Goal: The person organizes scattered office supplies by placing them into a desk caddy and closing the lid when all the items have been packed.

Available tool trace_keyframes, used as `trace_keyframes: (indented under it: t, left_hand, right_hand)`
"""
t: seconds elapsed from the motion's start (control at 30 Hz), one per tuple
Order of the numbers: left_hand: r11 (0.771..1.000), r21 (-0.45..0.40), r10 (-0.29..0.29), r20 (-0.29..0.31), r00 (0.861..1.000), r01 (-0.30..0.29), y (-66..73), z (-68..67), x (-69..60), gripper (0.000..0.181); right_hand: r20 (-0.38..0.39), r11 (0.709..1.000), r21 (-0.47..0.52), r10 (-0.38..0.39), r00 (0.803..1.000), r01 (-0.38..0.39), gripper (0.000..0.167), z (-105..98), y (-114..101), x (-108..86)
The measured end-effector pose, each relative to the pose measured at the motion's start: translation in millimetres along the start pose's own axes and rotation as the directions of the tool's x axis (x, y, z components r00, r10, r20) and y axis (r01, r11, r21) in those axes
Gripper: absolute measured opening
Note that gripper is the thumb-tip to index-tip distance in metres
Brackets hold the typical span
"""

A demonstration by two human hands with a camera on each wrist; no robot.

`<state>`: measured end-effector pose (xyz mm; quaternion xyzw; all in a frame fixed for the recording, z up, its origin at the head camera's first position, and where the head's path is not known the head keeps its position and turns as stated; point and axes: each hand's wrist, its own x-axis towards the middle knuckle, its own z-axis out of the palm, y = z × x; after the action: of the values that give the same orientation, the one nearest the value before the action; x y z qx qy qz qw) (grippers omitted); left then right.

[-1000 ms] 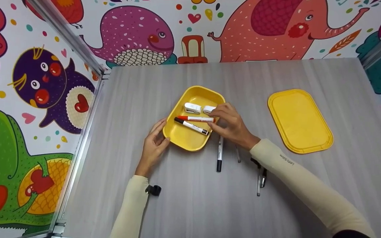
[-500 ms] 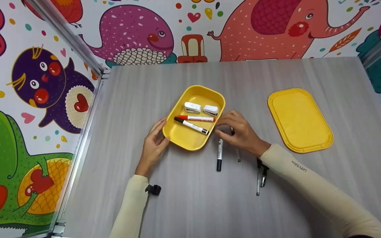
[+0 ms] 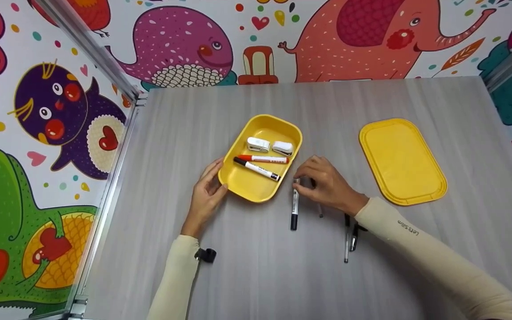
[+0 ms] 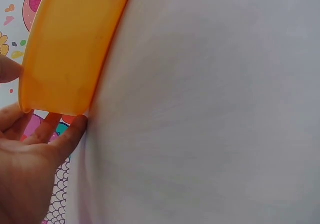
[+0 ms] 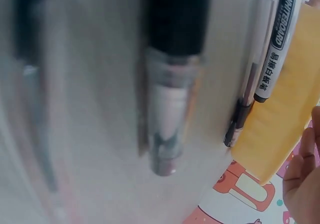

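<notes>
My left hand (image 3: 205, 195) holds the near-left corner of a yellow plastic box (image 3: 256, 191), thumb and fingers on its outer wall. Inside lie two small white staplers (image 3: 258, 145), a red-capped marker (image 3: 270, 159) and a black-capped marker (image 3: 256, 169). To the right of the box, my right hand (image 3: 329, 184) hangs over the table with bent fingers. Its thumb and index finger are around the far end of a whiteboard marker (image 3: 294, 206); contact is unclear. A pen (image 5: 242, 84) lies beside that marker, partly hidden under the hand in the head view.
A yellow lid (image 3: 405, 164) lies flat at the right. Pens (image 3: 346, 246) lie below the right wrist, partly covered by the sleeve. Metal rails (image 3: 109, 195) and patterned walls border the table at the left and back.
My right hand has left the inside of the box and moved right and toward me, down to the whiteboard marker on the table. The left hand stays at the box.
</notes>
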<state>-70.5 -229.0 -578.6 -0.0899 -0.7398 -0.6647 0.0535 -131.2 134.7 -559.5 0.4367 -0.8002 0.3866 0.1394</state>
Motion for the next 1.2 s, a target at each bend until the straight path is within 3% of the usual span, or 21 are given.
trace_keyframes:
  t: [0.33, 0.73, 1.03, 1.2]
  left_hand:
    - [1.0, -0.006, -0.009, 0.001, 1.0, 0.009, -0.4, -0.3, -0.1, 0.065]
    - [1.0, -0.005, -0.009, -0.006, 1.0, 0.008, 0.0, 0.5, 0.6, 0.064]
    - [1.0, 0.018, -0.004, -0.011, 1.0, 0.004, 0.6, 0.5, 0.3, 0.065]
    - [1.0, 0.026, -0.01, -0.007, 1.0, 0.01, 0.8, 0.1, 0.2, 0.065]
  right_hand:
    - [0.136, 1.0, -0.004, -0.008, 0.991, 0.009, 0.016, -4, 4, -8.4]
    - [0.3, 0.999, 0.018, -0.031, 0.953, 0.027, 0.028, -4, 13, -11.5]
    - [0.382, 0.999, -0.047, -0.007, 0.924, 0.027, 0.024, -1, 10, -8.7]
    - [0.404, 0.999, -0.037, 0.002, 0.915, 0.014, 0.02, -1, 8, -7.2]
